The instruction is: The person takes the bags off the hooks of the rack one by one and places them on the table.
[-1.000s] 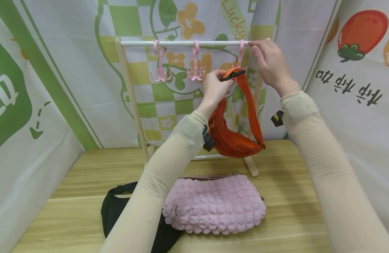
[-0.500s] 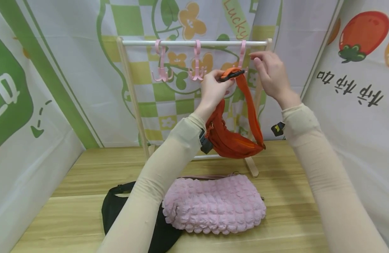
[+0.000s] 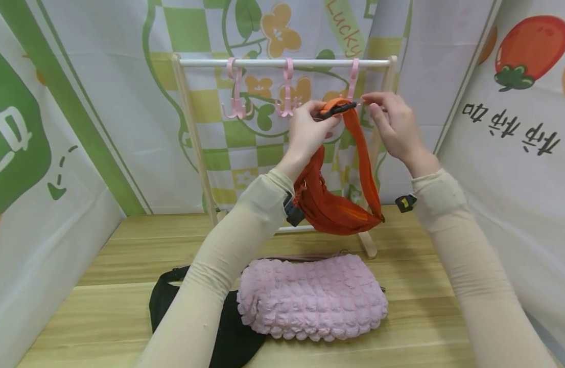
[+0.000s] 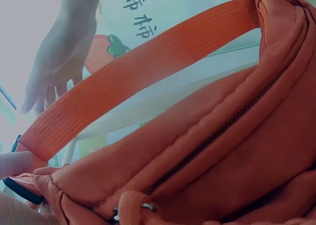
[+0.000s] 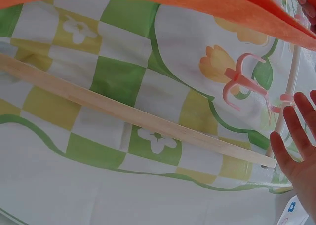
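An orange waist bag (image 3: 339, 214) hangs from my left hand (image 3: 306, 128), which pinches its strap (image 3: 364, 158) beside the black buckle (image 3: 338, 110). The top of the strap is level with the prongs of the right pink hook (image 3: 353, 79); whether it rests on a prong I cannot tell. Just right of those prongs is my right hand (image 3: 396, 122), its fingers extended and nothing held. In the right wrist view the fingers of the right hand (image 5: 301, 156) are spread. The left wrist view shows the bag's zipper (image 4: 212, 141) up close.
A white rail (image 3: 259, 63) on a wooden frame carries two more pink hooks, the left hook (image 3: 237, 107) and the middle hook (image 3: 287, 105). On the wooden table (image 3: 425, 306) lie a puffy pink bag (image 3: 312, 299) and a black bag (image 3: 238, 337), partly behind my left arm.
My right hand has come down from the rail to the level of the hook's prongs. The left hand keeps its pinch on the strap, and the orange bag has shifted slightly.
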The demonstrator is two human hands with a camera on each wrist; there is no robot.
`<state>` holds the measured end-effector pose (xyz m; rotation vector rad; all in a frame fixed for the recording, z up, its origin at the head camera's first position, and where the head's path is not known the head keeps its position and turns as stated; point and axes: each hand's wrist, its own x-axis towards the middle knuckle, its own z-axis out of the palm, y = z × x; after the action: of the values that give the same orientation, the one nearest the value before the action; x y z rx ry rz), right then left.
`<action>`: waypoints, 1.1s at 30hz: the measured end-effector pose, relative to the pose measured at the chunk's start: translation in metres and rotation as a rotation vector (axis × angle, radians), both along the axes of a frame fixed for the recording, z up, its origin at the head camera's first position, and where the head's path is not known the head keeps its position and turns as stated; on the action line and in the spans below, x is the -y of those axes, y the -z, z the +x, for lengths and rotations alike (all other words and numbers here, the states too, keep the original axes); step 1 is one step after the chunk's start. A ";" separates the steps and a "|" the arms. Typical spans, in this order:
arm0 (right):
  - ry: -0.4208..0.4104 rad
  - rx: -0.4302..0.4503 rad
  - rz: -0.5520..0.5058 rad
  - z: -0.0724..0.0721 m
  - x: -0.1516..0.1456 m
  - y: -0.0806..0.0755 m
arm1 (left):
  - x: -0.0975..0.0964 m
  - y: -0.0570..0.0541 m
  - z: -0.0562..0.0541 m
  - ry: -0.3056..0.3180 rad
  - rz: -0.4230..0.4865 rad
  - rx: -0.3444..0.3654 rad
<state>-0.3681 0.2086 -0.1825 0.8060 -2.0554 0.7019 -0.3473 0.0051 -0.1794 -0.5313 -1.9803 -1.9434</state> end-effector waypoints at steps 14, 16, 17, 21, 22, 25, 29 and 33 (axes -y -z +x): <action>-0.064 0.080 -0.031 0.012 -0.001 0.030 | 0.008 0.004 0.011 0.023 0.004 -0.027; -0.078 0.092 -0.023 0.012 0.000 0.034 | 0.009 0.005 0.012 0.026 0.010 -0.027; -0.085 0.098 -0.018 0.013 0.001 0.036 | 0.009 0.005 0.012 0.027 0.012 -0.027; -0.094 0.131 -0.003 0.016 0.004 0.044 | 0.011 0.006 0.012 0.033 0.015 -0.023; -0.091 0.139 0.002 0.018 0.005 0.046 | 0.011 0.006 0.012 0.032 0.015 -0.020; -0.089 0.162 0.005 0.021 0.007 0.051 | 0.013 0.007 0.012 0.036 0.018 -0.018; -0.096 0.180 0.003 0.023 0.010 0.057 | 0.016 0.009 0.012 0.039 0.019 -0.021; -0.102 0.194 0.005 0.025 0.012 0.064 | 0.019 0.011 0.014 0.043 0.021 -0.020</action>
<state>-0.3434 0.1964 -0.2462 0.8808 -2.2012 0.8609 -0.3335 -0.0143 -0.1900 -0.5896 -1.9493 -1.9747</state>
